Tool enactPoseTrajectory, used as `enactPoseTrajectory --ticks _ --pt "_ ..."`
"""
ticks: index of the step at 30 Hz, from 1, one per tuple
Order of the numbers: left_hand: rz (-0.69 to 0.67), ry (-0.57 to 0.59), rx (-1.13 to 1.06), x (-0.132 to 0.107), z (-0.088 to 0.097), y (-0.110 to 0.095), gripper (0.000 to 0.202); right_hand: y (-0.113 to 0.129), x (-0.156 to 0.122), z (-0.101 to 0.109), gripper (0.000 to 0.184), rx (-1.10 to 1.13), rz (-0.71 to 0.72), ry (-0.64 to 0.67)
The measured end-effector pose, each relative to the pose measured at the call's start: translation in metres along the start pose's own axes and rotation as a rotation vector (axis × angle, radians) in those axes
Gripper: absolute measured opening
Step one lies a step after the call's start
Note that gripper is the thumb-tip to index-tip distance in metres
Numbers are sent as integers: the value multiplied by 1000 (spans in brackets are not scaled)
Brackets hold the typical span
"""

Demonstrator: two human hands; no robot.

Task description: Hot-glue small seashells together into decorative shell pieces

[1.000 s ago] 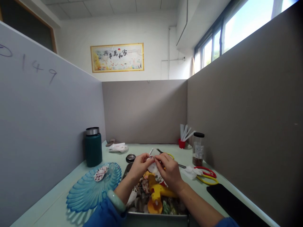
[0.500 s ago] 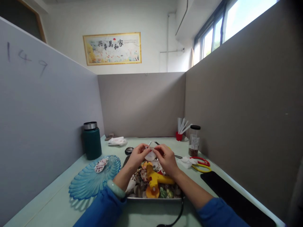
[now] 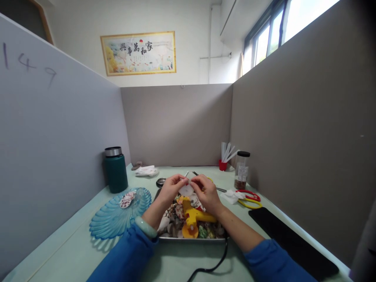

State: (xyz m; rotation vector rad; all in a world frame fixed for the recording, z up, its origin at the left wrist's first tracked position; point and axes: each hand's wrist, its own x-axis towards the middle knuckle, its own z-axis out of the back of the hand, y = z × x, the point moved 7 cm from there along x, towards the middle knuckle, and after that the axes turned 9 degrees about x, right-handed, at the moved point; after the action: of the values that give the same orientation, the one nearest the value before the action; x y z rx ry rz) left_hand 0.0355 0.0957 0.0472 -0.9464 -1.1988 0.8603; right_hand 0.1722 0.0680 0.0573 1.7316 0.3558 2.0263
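My left hand (image 3: pixel 171 190) and my right hand (image 3: pixel 206 192) meet fingertip to fingertip above a metal tray (image 3: pixel 190 239). Both are closed in a pinch on something small and pale that the fingers mostly hide. Just below the fingertips shows a whitish, translucent round piece (image 3: pixel 186 190); I cannot tell whether it is in the fingers or behind them. Under my hands a yellow glue gun (image 3: pixel 194 216) lies across the tray's contents, its black cord (image 3: pixel 210 269) running over the front rim. Shells and stones (image 3: pixel 173 224) fill the tray.
At left are a blue scalloped glass plate (image 3: pixel 102 221) bearing a speckled shell (image 3: pixel 127 199) and a green bottle (image 3: pixel 116 174). Right are red-and-yellow-handled scissors (image 3: pixel 251 199), crumpled tissue (image 3: pixel 232 196), a lidded jar (image 3: pixel 242 172), a red cup of white sticks (image 3: pixel 223 165) and a black slab (image 3: pixel 290 243). Partitions enclose three sides.
My view has tilted down slightly, so the table stands a little higher in the picture. The fingertips have come closer together, still pinching over the tray.
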Motion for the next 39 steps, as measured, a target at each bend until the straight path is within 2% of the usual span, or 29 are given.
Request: enactPoseTrajectory --ticks 7,11,17,24,29,34,39 --pt "17 59 -48 -1 -2 1 34 -23 -2 -7 15 321 -220 63" --pt "23 54 -23 -1 -3 2 35 -34 -4 -8 18 384 -292 56" --pt "70 79 17 -4 -8 0 37 -39 -3 -3 19 342 -316 -24" --pt "70 -15 25 -1 2 6 35 -37 -5 -5 20 320 -281 0" --pt "61 9 -5 -4 1 1 34 -33 -5 -7 18 341 -265 29" --pt "70 19 0 -6 1 -1 33 -34 -5 -10 17 407 -318 58" --pt "56 29 -1 -3 -1 3 34 -39 -6 -7 19 361 -325 19"
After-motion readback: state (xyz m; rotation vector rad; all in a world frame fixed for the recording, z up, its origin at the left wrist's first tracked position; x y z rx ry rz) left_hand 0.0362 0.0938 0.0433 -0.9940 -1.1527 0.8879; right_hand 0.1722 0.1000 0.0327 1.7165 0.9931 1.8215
